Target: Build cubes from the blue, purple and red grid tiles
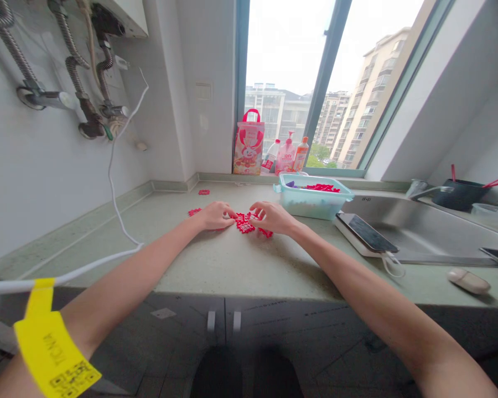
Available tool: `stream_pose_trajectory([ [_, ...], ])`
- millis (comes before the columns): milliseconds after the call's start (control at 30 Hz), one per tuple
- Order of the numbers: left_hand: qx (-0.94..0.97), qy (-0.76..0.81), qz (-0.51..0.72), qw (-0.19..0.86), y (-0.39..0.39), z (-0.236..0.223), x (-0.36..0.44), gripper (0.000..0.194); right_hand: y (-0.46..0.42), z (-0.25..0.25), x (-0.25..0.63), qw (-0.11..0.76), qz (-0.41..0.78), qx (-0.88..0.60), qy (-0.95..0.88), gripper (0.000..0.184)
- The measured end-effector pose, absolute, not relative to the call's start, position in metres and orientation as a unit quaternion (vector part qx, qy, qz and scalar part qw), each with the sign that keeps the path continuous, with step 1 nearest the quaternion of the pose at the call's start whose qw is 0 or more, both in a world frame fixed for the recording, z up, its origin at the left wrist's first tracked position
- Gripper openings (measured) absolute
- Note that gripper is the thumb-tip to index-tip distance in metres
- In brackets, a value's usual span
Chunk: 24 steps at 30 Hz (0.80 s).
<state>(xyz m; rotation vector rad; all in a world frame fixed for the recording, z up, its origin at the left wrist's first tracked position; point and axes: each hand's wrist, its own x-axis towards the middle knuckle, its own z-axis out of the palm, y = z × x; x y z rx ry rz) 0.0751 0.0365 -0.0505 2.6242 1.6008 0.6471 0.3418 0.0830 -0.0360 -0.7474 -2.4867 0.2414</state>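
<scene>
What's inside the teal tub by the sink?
The tub holds red pieces and something purple at the rim. Its frosted wall hides whatever lies lower down.

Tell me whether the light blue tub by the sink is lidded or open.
Open: the light blue tub shows no lid, and red pieces are visible inside above its rim.

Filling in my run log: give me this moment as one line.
left hand: on red pieces | right hand: on red pieces | pieces: on counter | tub: behind right hand | grip: unclear
</scene>
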Motion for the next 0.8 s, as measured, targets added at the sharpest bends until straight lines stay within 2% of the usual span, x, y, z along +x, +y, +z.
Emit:
stream_pose_trajectory([
  [133, 0.838, 0.500, 0.217, 0.019, 0.037, -0.053, 0.075, 0.029, 0.077, -0.036, 0.339, 0.239, 0.090, -0.285, -0.924, 0.026],
  [300, 0.834, 0.508, 0.213, 0.026, 0.036, -0.051, 0.075, 0.028, 0.062, -0.033, 0.332, 0.201, 0.037, -0.294, -0.934, 0.028],
  [567, 0.832, 0.504, 0.232, -0.008, 0.036, -0.049, 0.071, 0.031, 0.055, -0.033, 0.330, 0.155, 0.010, -0.295, -0.943, 0.042],
  [700, 0.822, 0.533, 0.199, -0.004, 0.037, -0.048, 0.069, 0.033, 0.060, -0.038, 0.330, 0.154, 0.048, -0.240, -0.957, 0.027],
  [800, 0.802, 0.551, 0.228, -0.035, 0.036, -0.046, 0.066, 0.036, 0.068, -0.040, 0.332, 0.166, 0.075, -0.169, -0.969, 0.030],
])
